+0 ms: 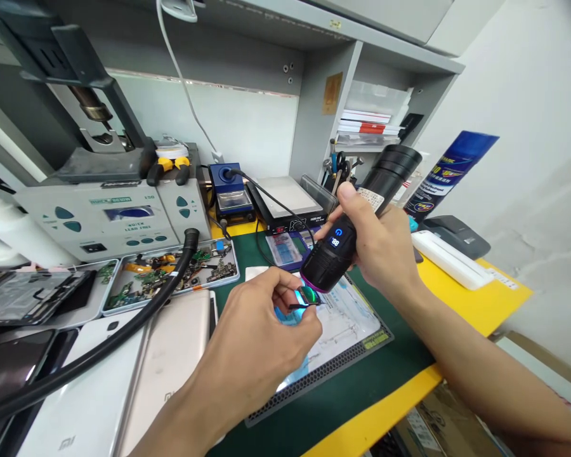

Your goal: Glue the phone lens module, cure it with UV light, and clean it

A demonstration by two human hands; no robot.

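A: Head view. Edges first?

B: Tabletop (461, 304), yellow, front edge running diagonally from lower centre up to the right of the frame. Green mat over its middle; on that a pale printed work mat (347, 330) with a dark ruled border, its near corner close to the tabletop edge.

A: Open room?

B: Little at the left. White phone backs (124, 381) lie flat at lower left, a thick black hose (137, 317) slanting across them. Above that, a tray of circuit boards (171, 276), then a grey rework station (109, 219). A black hot plate (285, 206) sits at centre back. Bare green mat shows at lower centre, bare yellow at the right beyond a white bar-shaped object (450, 257).

A: Hands?

B: Left hand (261, 330), centre frame, thumb and forefinger pinched narrow on a small dark chip (305, 296), glinting green and lilac, held above the work mat. Right hand (380, 247) wrapped fully round a black cylindrical tool (349, 225), tilted, wide end up to the right, thumb on top near a white label. A lit blue display shows on its body.

A: Tool to chip?

B: The tool's lower end, rimmed purple, sits just above the chip. Touching or not, cannot tell.
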